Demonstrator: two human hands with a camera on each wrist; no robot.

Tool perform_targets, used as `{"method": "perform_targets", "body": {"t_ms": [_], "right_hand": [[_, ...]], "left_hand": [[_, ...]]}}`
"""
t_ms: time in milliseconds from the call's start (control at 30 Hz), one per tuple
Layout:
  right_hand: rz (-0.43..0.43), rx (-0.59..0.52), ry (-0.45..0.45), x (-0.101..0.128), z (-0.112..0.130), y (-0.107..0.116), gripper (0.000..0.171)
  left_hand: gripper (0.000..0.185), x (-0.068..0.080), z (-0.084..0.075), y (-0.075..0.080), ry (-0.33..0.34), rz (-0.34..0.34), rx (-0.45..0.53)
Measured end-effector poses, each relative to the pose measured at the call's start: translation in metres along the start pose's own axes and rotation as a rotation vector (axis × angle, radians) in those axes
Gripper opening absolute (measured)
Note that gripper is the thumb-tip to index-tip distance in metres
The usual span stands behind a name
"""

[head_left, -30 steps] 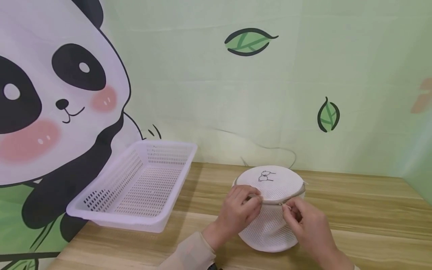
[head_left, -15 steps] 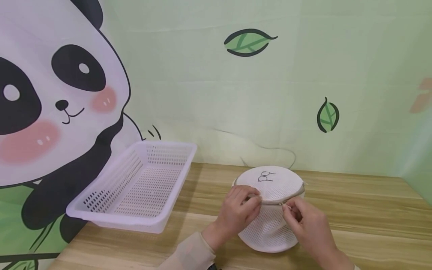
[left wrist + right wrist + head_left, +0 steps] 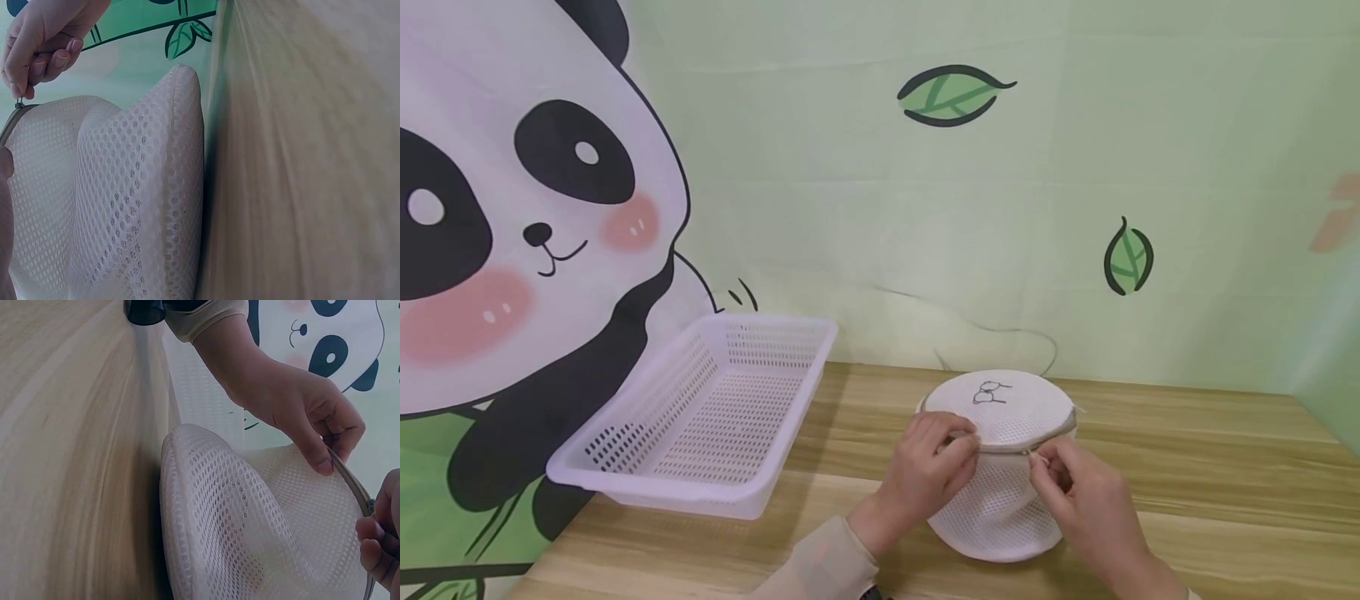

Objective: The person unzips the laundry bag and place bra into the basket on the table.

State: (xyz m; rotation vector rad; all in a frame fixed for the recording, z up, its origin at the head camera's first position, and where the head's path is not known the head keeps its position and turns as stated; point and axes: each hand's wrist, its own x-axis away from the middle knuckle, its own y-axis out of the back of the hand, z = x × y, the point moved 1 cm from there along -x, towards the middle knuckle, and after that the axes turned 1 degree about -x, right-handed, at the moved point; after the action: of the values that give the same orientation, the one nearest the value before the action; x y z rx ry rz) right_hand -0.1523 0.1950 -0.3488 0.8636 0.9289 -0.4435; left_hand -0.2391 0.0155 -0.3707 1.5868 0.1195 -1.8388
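A white mesh laundry bag (image 3: 992, 521), round and upright, stands on the table with a small line drawing on its top. Along the front of its rim runs a grey-brown zipper (image 3: 1000, 452). My left hand (image 3: 928, 462) pinches the rim at the left end of this front stretch, thumb against the mesh side in the right wrist view. Just to the right, my right hand (image 3: 1090, 500) pinches the pull at the zipper slider (image 3: 370, 506). Between the two hands the zipper is drawn taut. The bag's side wall sags inward in folds.
A white plastic basket (image 3: 752, 492) with slotted walls stands to the left on the wood-grain table (image 3: 1210, 492). Behind is a green backdrop (image 3: 850, 192) printed with a panda and leaves. A thin line curves behind the bag.
My right hand and the zipper pull have shifted very slightly right, my left hand slightly left. The bag and basket stay in place.
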Motion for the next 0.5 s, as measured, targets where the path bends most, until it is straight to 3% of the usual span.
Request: {"method": "perform_targets", "body": {"t_ms": [233, 500], "right_hand": [[0.000, 0.010, 0.001, -0.0010, -0.0002, 0.0009, 0.022], [0.000, 0.016, 0.002, -0.0010, -0.0004, 0.0013, 0.022]], "left_hand": [[0.007, -0.0001, 0.0010, 0.0002, 0.002, -0.006, 0.007], [0.020, -0.0008, 0.0012, 0.0002, 0.002, -0.020, 0.007]]}}
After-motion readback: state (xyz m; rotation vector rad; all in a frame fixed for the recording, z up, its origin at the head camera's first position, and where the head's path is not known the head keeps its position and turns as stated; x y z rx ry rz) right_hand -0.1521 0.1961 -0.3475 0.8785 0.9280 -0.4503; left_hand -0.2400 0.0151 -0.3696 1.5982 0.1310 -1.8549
